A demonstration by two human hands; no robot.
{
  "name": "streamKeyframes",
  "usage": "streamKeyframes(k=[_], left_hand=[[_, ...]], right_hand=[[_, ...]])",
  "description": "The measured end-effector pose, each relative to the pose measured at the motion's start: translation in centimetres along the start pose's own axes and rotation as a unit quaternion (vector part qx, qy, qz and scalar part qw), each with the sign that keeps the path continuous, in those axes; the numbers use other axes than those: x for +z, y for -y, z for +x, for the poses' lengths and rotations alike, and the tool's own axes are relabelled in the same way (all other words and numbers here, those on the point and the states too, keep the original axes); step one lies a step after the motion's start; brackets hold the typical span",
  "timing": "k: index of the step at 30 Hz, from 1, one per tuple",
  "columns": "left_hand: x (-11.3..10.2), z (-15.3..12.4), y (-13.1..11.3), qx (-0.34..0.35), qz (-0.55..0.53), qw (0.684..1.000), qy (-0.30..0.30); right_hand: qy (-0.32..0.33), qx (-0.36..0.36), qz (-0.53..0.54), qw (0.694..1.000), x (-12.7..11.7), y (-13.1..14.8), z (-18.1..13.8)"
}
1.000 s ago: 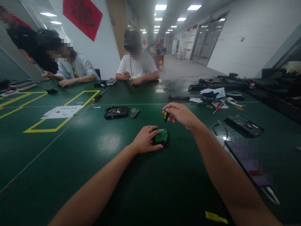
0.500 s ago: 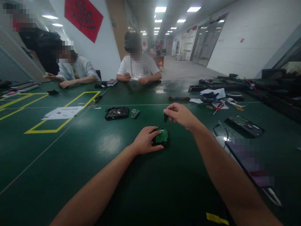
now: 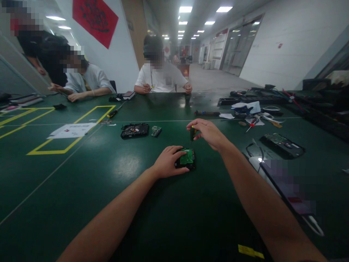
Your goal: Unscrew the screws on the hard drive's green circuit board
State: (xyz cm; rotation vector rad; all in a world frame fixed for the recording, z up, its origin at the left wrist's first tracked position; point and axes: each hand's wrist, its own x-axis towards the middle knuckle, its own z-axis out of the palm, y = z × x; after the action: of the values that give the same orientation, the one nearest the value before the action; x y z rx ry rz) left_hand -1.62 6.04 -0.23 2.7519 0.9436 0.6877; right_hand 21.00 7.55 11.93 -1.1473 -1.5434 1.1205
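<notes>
A small hard drive with a green circuit board facing up lies flat on the dark green table. My left hand grips it from the left, thumb along the near side and fingers over the top and far side, hiding its left part. Above its far right corner, my right hand holds an upright screwdriver by its dark and yellow handle. The thin shaft points down at the corner; whether the tip sits in a screw is too small to tell.
Beyond my hands lie an open black casing and a small circuit board. Another drive-like unit, a phone-like device and cables are on the right. A yellow-handled screwdriver lies far left. Across the table sits a person.
My right fingers have shifted on the screwdriver handle, and more of its yellow shows. My left hand and the hard drive stay put. The person opposite has raised a hand.
</notes>
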Motion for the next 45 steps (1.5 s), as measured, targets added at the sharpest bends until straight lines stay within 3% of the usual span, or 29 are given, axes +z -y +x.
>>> streamKeyframes(k=[13,20,30,45], left_hand=[[-0.04,0.00,-0.06,0.001,0.003,1.000,0.001],[0.02,-0.01,-0.02,0.000,0.004,1.000,0.000],[-0.17,0.03,-0.12,-0.002,-0.003,1.000,0.002],[-0.20,0.05,-0.25,-0.006,-0.001,1.000,0.002]], right_hand=[[0.023,0.021,0.091,0.995,0.17,-0.05,-0.18],[0.036,-0.008,0.058,0.998,0.05,-0.45,-0.28],[0.031,0.015,0.061,0.998,0.15,-0.60,-0.26],[0.024,0.048,-0.016,0.998,-0.16,-0.74,-0.15]])
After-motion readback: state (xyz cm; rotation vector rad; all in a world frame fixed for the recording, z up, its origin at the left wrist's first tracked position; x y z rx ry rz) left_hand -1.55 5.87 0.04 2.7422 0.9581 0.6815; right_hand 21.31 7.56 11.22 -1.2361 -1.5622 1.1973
